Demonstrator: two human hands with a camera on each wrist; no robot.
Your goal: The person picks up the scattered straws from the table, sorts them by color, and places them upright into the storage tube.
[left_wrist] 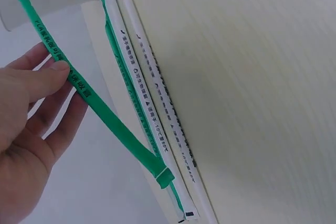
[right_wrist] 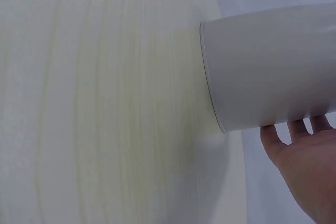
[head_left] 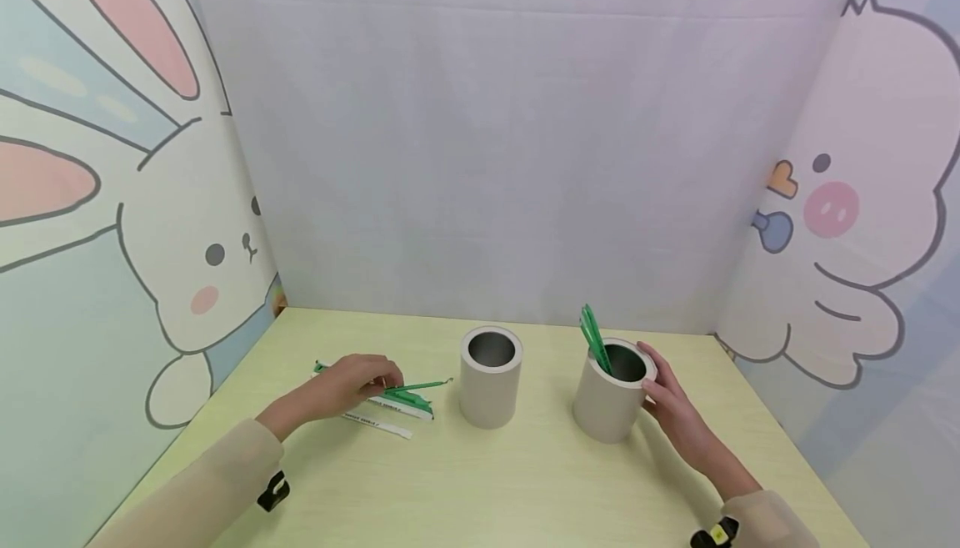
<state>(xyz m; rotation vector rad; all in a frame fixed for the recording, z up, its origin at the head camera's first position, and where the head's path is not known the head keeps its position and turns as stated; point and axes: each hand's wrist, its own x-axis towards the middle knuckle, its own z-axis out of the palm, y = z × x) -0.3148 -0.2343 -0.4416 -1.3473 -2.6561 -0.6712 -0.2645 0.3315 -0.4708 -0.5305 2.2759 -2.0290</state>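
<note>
My left hand [head_left: 352, 385] pinches a green paper-wrapped straw [left_wrist: 107, 119] between thumb and fingers, just above the table. Under and beside it lie a green wrapped straw [head_left: 408, 400] and white wrapped straws [left_wrist: 139, 77] with dark print. On the right, my right hand [head_left: 678, 423] holds the side of a white cylindrical cup [head_left: 600, 410], thumb near the rim and fingers round its far right side. Green wrapped straws [head_left: 590, 333] lean up out of that cup's left side. A second white cup [head_left: 489, 398] stands upright between the hands, its visible inside dark.
The pale wood-grain table [head_left: 480, 490] ends at a light grey curtain [head_left: 480, 156] behind. Printed panels with a cartoon rabbit [head_left: 202, 239] and a cartoon figure [head_left: 862, 223] close off the left and right sides.
</note>
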